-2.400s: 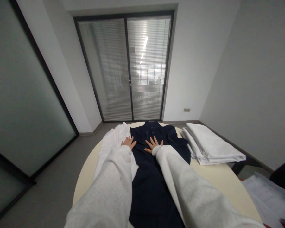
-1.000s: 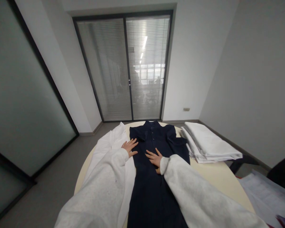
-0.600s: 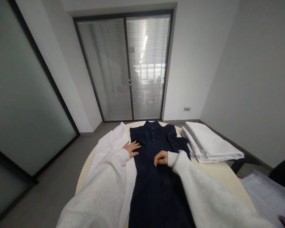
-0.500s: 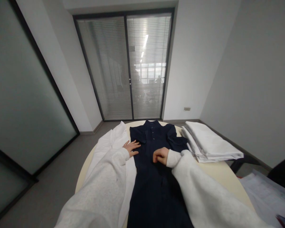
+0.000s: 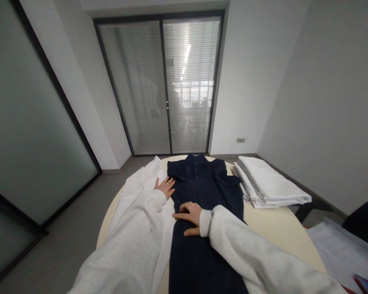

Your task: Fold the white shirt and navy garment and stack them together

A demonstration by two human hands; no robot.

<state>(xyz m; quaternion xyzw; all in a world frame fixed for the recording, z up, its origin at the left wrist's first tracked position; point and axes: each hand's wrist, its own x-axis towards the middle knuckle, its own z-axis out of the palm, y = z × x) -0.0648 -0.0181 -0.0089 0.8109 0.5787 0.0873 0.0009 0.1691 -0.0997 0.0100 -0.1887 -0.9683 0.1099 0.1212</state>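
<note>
A navy blue garment [image 5: 208, 188] with a collar, a buttoned placket and short sleeves lies flat on the round table, its collar at the far edge. My left hand [image 5: 165, 188] rests with spread fingers at the garment's left edge, beside its left sleeve. Under my left forearm is a white garment [image 5: 135, 183], laid lengthwise along the table's left side. On the navy cloth near its middle is my right hand [image 5: 190, 216], thumb and fingers apart, reaching toward the garment's left edge. Nothing shows in either hand.
Folded white cloths [image 5: 270, 181] are stacked at the right on the cream round table [image 5: 272, 226]. Beyond the table's right edge lie a translucent plastic bag [image 5: 340, 249] and a dark chair-like shape [image 5: 363, 222]. Glass doors with blinds [image 5: 168, 90] stand behind.
My right hand has moved left and nearer to me across the navy garment, its fingers opening out from a curl. My left hand has shifted slightly left.
</note>
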